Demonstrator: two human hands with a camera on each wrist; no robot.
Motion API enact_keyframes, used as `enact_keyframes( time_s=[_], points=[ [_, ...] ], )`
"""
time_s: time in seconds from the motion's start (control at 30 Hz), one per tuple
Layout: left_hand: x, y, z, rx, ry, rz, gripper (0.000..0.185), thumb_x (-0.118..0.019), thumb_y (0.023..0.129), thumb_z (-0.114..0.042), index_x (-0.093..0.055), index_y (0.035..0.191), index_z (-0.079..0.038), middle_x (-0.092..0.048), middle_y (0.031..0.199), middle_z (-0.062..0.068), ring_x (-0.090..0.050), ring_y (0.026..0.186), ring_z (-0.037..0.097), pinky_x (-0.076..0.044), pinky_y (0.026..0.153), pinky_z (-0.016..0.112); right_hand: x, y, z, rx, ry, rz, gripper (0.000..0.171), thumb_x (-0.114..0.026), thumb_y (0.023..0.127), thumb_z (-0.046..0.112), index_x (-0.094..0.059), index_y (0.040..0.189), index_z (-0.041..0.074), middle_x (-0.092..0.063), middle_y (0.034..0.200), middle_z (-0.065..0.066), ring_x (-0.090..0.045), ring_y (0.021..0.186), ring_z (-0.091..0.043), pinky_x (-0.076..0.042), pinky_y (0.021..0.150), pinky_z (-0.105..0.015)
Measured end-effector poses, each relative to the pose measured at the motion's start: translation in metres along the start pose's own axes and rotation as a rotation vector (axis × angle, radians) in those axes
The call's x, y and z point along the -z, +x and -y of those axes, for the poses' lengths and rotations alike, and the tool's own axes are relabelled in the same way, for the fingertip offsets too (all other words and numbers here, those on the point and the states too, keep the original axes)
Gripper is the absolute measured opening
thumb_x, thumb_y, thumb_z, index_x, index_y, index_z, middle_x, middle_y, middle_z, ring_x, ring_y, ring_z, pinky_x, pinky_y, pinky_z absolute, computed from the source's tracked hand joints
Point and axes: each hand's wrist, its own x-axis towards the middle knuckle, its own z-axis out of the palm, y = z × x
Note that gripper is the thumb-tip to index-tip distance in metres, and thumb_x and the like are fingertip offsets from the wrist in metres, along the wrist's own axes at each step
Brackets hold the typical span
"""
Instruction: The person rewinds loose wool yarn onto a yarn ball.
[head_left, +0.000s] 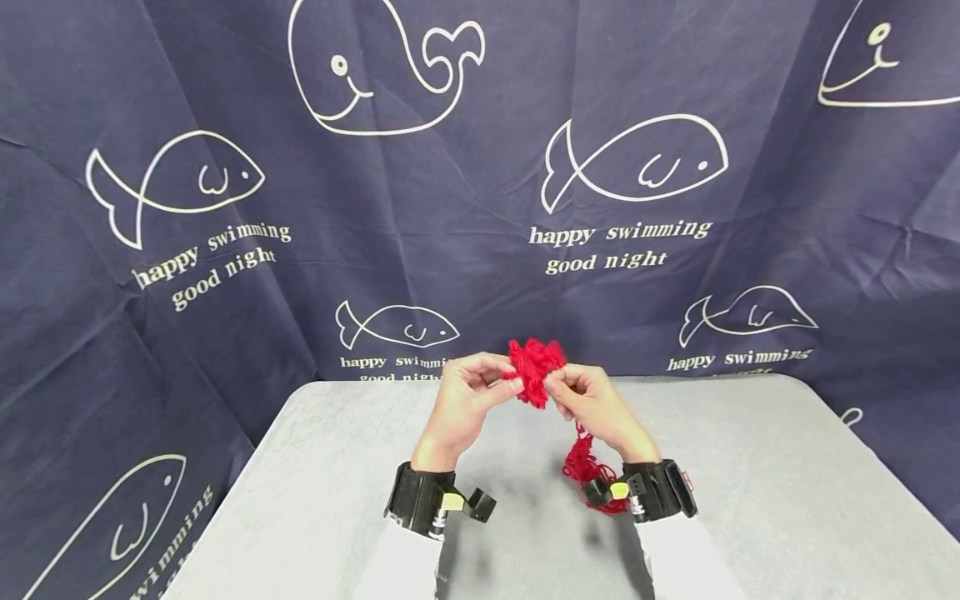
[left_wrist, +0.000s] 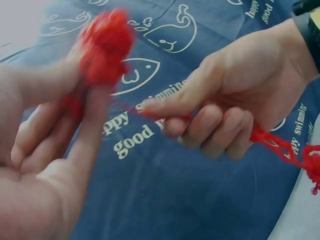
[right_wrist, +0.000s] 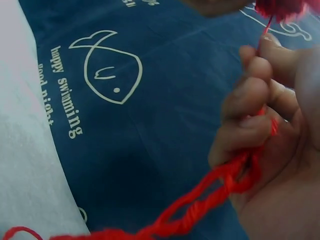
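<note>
My left hand (head_left: 467,400) pinches a fluffy bundle of red yarn (head_left: 534,371) between thumb and fingers, raised above the far part of the table. Beside it on the right, my right hand (head_left: 600,408) grips a red yarn strand that runs from the bundle. In the left wrist view that thin strand (left_wrist: 131,107) stretches between the bundle and my right thumb. Loose looped yarn (right_wrist: 195,210) passes out of the right fist in the right wrist view. Its tangled tail (head_left: 581,462) hangs below the right hand, partly hidden by the wrist camera.
A light grey table (head_left: 322,492) with rounded far corners lies under both hands. Behind it hangs a dark blue cloth (head_left: 480,217) printed with white fish, whales and lettering. Each wrist wears a black strap (head_left: 420,498) with a small camera.
</note>
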Motion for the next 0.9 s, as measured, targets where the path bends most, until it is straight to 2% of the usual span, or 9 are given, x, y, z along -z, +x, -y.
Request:
enact_keyframes(
  time_s=[0.13,0.23,0.3,0.4,0.5,0.6,0.77,0.83,0.9],
  points=[
    [-0.004,0.003,0.002,-0.069,0.061,-0.218,0.020,-0.073,0.079,0.017,-0.076,0.088,-0.001,-0.073,0.084,0.004,-0.068,0.074,0.010,-0.057,0.067,0.023,-0.005,0.001,0.004,0.018,-0.073,0.115,0.020,-0.060,0.101,0.004,-0.065,0.082,0.008,-0.053,0.062,-0.003,-0.050,0.053,-0.012,-0.040,0.046,-0.023],
    [-0.003,0.004,0.005,-0.138,0.212,-0.346,0.013,-0.078,0.078,0.013,-0.073,0.089,0.009,-0.073,0.087,0.011,-0.069,0.075,0.012,-0.058,0.068,0.022,-0.007,0.001,0.009,0.018,-0.121,0.169,0.016,-0.062,0.100,0.007,-0.068,0.085,0.011,-0.055,0.063,-0.002,-0.052,0.053,-0.016,-0.044,0.048,-0.025],
    [-0.002,0.003,0.007,-0.180,0.338,-0.397,0.014,-0.080,0.077,0.011,-0.074,0.089,0.008,-0.073,0.090,0.015,-0.070,0.076,0.017,-0.058,0.069,0.023,-0.007,0.001,0.012,0.016,-0.142,0.191,0.014,-0.064,0.099,0.008,-0.069,0.087,0.011,-0.056,0.064,0.000,-0.053,0.053,-0.016,-0.046,0.049,-0.026],
    [0.001,0.003,0.010,-0.235,0.535,-0.412,0.015,-0.081,0.076,0.011,-0.076,0.087,0.002,-0.073,0.092,0.013,-0.071,0.078,0.023,-0.060,0.072,0.025,-0.007,-0.001,0.017,0.019,-0.156,0.190,0.013,-0.065,0.099,0.009,-0.070,0.087,0.012,-0.056,0.065,0.001,-0.052,0.053,-0.014,-0.046,0.048,-0.026],
    [0.005,0.002,0.011,-0.256,0.697,-0.347,0.017,-0.081,0.074,0.012,-0.076,0.085,0.000,-0.072,0.089,0.010,-0.072,0.077,0.024,-0.061,0.072,0.028,-0.003,-0.003,0.021,0.032,-0.146,0.139,0.013,-0.067,0.097,0.006,-0.070,0.085,0.011,-0.055,0.063,0.000,-0.049,0.051,-0.012,-0.043,0.045,-0.025],
    [0.010,0.001,0.010,-0.213,0.820,-0.227,0.018,-0.082,0.073,0.012,-0.075,0.083,-0.001,-0.071,0.085,0.008,-0.073,0.075,0.021,-0.062,0.072,0.031,0.003,-0.004,0.023,0.039,-0.095,0.056,0.013,-0.067,0.096,0.003,-0.069,0.085,0.008,-0.053,0.061,-0.002,-0.046,0.049,-0.011,-0.039,0.042,-0.024],
    [0.013,-0.003,0.000,0.031,0.896,0.061,0.019,-0.083,0.075,0.008,-0.075,0.082,-0.008,-0.071,0.085,0.000,-0.073,0.075,0.013,-0.060,0.069,0.026,0.016,-0.007,0.022,0.013,0.032,-0.068,0.013,-0.064,0.097,0.003,-0.067,0.085,0.003,-0.047,0.058,-0.005,-0.040,0.046,-0.017,-0.031,0.036,-0.027],
    [0.013,-0.004,-0.004,0.124,0.884,0.194,0.018,-0.084,0.077,0.005,-0.075,0.082,-0.010,-0.071,0.085,-0.004,-0.071,0.076,0.009,-0.059,0.069,0.023,0.019,-0.008,0.022,0.005,0.058,-0.098,0.015,-0.064,0.098,0.003,-0.065,0.083,0.003,-0.046,0.058,-0.006,-0.039,0.046,-0.021,-0.030,0.035,-0.028],
    [0.014,-0.005,-0.007,0.176,0.846,0.319,0.018,-0.084,0.077,0.003,-0.076,0.082,-0.012,-0.071,0.083,-0.007,-0.069,0.076,0.007,-0.059,0.070,0.025,0.020,-0.009,0.022,0.001,0.062,-0.115,0.016,-0.063,0.098,0.003,-0.064,0.082,0.003,-0.045,0.058,-0.006,-0.039,0.047,-0.022,-0.031,0.036,-0.028]
  ],
)
